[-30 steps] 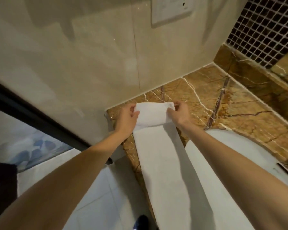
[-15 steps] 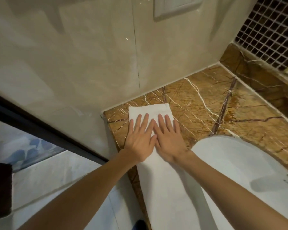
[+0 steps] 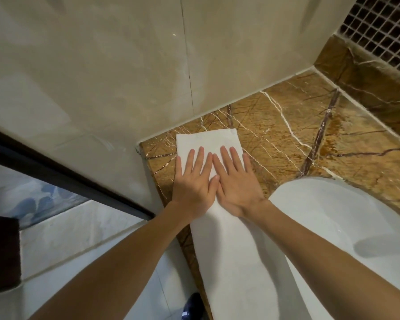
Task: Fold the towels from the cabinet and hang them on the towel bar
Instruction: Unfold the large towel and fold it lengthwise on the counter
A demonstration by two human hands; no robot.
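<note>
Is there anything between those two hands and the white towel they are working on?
Nothing visible. The left hand and right hand both lie flat, palms down, directly on the white towel, which lies along the brown marble counter. The towel bar is out of view.

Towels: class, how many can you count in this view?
1. The white towel lies on the marble counter, under the left hand and right hand. Others may be out of view.

Towels: one white towel [image 3: 219,227]
Hands: two, left hand [image 3: 192,181] and right hand [image 3: 237,181]
Basins: one basin [image 3: 333,227]
Marble worktops: one worktop [image 3: 286,135]
Shoes: one shoe [image 3: 192,306]
</note>
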